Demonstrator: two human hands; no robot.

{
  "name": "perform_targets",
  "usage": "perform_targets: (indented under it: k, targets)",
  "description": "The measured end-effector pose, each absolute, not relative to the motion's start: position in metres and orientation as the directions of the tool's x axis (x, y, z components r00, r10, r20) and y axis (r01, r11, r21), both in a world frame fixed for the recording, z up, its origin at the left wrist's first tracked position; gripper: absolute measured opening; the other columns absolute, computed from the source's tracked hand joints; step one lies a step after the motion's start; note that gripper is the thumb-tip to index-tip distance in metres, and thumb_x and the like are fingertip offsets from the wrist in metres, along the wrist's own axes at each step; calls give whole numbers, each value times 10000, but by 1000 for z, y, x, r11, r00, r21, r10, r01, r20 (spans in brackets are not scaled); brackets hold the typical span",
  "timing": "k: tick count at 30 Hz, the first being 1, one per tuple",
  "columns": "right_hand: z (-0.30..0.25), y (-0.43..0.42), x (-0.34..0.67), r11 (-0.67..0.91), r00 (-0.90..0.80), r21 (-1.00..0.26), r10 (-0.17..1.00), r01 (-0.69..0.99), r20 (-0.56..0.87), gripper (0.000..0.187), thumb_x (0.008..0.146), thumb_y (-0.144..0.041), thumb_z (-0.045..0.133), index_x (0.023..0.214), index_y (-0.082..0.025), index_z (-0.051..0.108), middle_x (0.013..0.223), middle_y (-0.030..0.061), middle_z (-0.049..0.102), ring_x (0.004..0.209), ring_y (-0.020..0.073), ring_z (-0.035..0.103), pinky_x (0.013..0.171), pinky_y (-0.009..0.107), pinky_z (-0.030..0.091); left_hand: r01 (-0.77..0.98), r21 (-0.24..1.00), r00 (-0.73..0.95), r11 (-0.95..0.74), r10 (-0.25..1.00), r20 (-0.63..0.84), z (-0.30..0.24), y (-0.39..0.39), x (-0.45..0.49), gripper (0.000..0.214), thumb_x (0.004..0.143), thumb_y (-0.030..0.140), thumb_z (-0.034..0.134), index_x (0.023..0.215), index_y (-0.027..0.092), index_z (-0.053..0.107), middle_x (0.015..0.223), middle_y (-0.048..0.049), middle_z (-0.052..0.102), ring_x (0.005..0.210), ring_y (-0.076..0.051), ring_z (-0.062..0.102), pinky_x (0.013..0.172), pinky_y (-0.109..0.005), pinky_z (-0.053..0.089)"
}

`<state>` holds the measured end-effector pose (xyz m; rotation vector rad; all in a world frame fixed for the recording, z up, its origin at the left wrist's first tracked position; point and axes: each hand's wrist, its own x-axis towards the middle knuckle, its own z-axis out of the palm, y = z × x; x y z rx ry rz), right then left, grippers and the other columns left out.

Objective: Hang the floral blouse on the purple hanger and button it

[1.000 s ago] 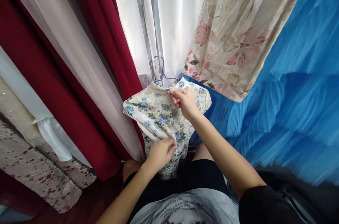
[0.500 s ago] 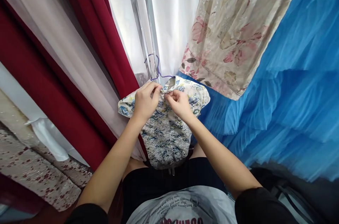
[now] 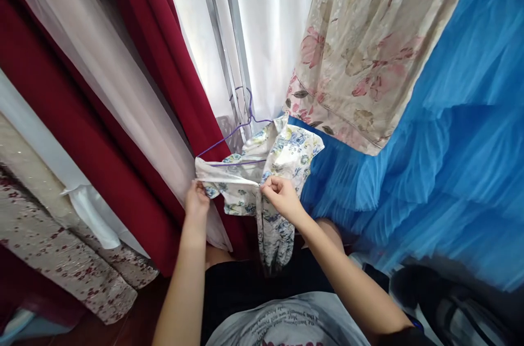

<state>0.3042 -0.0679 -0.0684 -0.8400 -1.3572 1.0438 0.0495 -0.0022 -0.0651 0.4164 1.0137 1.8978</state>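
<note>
A small white shirt with blue and yellow flowers (image 3: 292,147) hangs by its right side on a purple wire hanger (image 3: 221,144). Its front is open, and the left shoulder of the hanger is bare. My left hand (image 3: 197,198) is closed on the shirt's left sleeve edge, below the hanger's tip. With finger and thumb, my right hand (image 3: 280,193) pinches the front edge near the neckline, pulling the cloth taut between both hands. The shirt's lower part hangs folded above my lap.
A metal rail (image 3: 229,35) stands upright behind the hanger. Dark red cloth (image 3: 155,51) and pale cloth hang at left. A beige flowered cloth (image 3: 368,62) and blue ruffled tulle (image 3: 450,160) hang at right. A dark bag-like object lies lower right.
The shirt's front has come open, and its left shoulder is off the hanger. My left hand moved left and down to the sleeve; my right hand moved slightly down, holding the front edge.
</note>
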Motion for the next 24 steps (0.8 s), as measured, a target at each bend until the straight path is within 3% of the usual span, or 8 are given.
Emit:
perform_targets:
  k: [3,7,11,14,17,20,22,24]
  targets:
    - [-93,-69,322,238,126,-930,970,-280,210,189,729,-344,656,654,-187,583,468,-82,393,430,74,299,443,224,192,-579,806,-452,-121,871,-194,-113,-18,85,168,909,195,609,750,173,562,652,13,613,565,-132,598,626,-256,485]
    - [-145,-79,363,236,425,-857,905,-458,22,243,700,-412,694,672,-180,629,485,-84,371,434,68,259,429,229,176,-584,810,-309,-46,936,-170,-144,-42,131,129,848,254,717,832,138,664,840,-77,725,779,-178,693,750,-292,523]
    - [-191,-87,390,191,567,-917,822,-350,-46,298,672,-488,669,661,-197,608,474,-78,385,414,84,283,412,244,206,-498,847,-181,-187,977,109,-132,-58,162,277,810,411,781,872,153,698,928,-66,719,912,-189,677,920,-334,515]
    - [-208,-86,395,158,597,-953,802,-260,-29,305,643,-494,683,674,-203,600,472,-66,428,414,100,326,420,255,254,-315,886,-98,-341,940,327,-110,-69,179,300,894,469,694,918,170,695,961,-64,696,961,-200,646,938,-329,493]
    - [-208,-88,392,180,634,-966,773,-184,23,329,592,-439,763,771,-200,625,618,-11,596,545,153,492,524,281,401,-104,874,-2,-474,879,477,-92,-86,197,274,967,437,611,913,181,692,1000,-74,673,1010,-216,621,953,-330,466]
    - [-190,-99,380,203,465,-972,876,-119,126,334,676,-463,775,859,-199,684,846,53,715,821,243,627,783,360,501,-15,818,105,-575,812,574,-83,-105,216,255,994,387,574,892,185,691,1018,-83,644,1038,-223,609,957,-335,459]
    - [-171,-111,368,177,157,-971,976,-160,153,353,804,-536,702,937,-210,726,975,73,748,1009,290,638,946,411,475,33,798,178,-602,789,588,-78,-114,227,245,1007,359,551,901,187,689,997,-78,628,1018,-214,608,936,-326,463]
    - [-153,-124,355,69,-117,-952,987,-297,108,464,904,-630,570,1089,-235,729,1081,71,754,1161,302,611,1046,443,426,129,799,228,-588,801,553,-73,-117,230,245,1015,349,531,916,193,692,963,-62,612,971,-199,606,908,-316,463]
